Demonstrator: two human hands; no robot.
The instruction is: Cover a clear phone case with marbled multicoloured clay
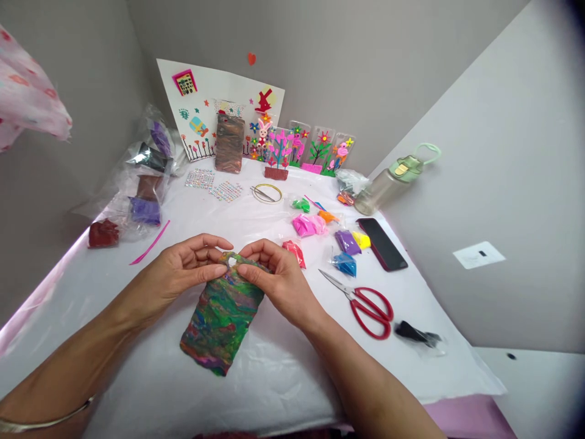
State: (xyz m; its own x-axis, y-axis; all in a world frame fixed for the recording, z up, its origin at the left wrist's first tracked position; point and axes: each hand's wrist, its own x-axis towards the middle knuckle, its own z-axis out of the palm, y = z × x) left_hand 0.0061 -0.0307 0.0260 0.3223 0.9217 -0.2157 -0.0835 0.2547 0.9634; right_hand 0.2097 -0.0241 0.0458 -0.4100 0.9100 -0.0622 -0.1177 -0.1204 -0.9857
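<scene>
Between my hands is a phone case covered in marbled clay of green, blue, red and orange. It tilts toward me, with a small hole near its top edge through which white shows. My left hand pinches the top left corner, thumb on the clay and fingers behind. On the top right, my right hand grips the same case, its thumb pressed beside the hole. To the right lie red-handled scissors, blades pointing away to the left. A packet of red clay sits just beyond my right hand.
Clay packets in pink, purple and blue lie right of centre by a dark phone. A bottle stands behind. Decorated cases and a brown case lean at the back. Bagged clay is left.
</scene>
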